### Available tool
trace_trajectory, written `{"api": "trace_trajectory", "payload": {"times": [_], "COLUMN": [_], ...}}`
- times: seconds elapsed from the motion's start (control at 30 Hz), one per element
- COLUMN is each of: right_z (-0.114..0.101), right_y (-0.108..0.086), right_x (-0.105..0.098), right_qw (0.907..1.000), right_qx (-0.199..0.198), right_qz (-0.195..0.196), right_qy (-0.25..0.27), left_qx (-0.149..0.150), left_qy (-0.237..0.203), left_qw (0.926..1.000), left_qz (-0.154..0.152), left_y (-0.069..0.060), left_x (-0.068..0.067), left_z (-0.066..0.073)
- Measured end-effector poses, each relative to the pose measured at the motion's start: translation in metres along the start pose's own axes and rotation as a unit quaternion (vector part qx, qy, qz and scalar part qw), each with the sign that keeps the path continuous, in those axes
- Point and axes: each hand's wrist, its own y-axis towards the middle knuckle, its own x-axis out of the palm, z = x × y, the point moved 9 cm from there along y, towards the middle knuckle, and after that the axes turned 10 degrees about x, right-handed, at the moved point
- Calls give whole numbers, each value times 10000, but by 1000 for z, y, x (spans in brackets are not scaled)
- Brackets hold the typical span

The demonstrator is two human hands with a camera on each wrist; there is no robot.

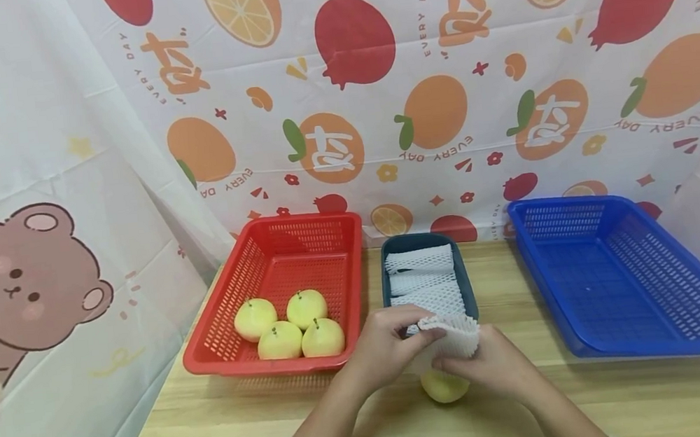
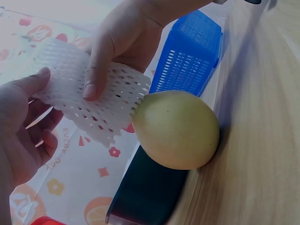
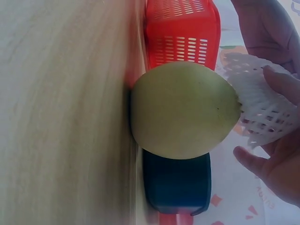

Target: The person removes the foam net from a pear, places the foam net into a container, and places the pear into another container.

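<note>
Both hands hold a white foam net sleeve (image 1: 461, 338) just above a pale yellow-green pear (image 1: 445, 386) on the table. My left hand (image 1: 386, 344) grips the sleeve's left side, thumb and fingers at its upper rim. On the other side my right hand (image 1: 493, 365) pinches it, with the thumb across the mesh. In the left wrist view the sleeve's lower edge (image 2: 115, 133) lies close beside the top of the pear (image 2: 177, 130); whether they touch I cannot tell. The right wrist view has the pear (image 3: 183, 110) large in front of the sleeve (image 3: 262, 112).
At left, a red basket (image 1: 356, 281) holds several yellow pears (image 1: 279, 340). Behind the hands stands a dark teal tray (image 1: 467, 284) of folded foam net sleeves (image 1: 422, 282). A blue basket (image 1: 591, 294) is on the right. Printed cloth (image 1: 373, 125) hangs at the back.
</note>
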Motion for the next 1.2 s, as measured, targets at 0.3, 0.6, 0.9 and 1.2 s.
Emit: {"api": "trace_trajectory", "payload": {"times": [0.3, 0.6, 0.9, 1.2], "right_z": [-11, -4, -4, -8], "right_y": [0, 0, -2, -1], "right_x": [-3, -20, -36, -27], "right_qw": [9978, 9948, 9866, 9911], "right_qx": [-593, -220, -301, -516], "right_qz": [303, 852, 1304, 750], "right_qy": [-70, 506, 938, 971], "left_qx": [-21, -925, -1369, -1640], "left_qy": [-76, -550, -1256, -1579], "left_qw": [9975, 9877, 9741, 9684], "left_qz": [702, 1138, 1290, 1020], "left_y": [-1, -6, -7, -9], "left_x": [-15, -26, -28, -21], "left_z": [0, -15, -24, -27]}}
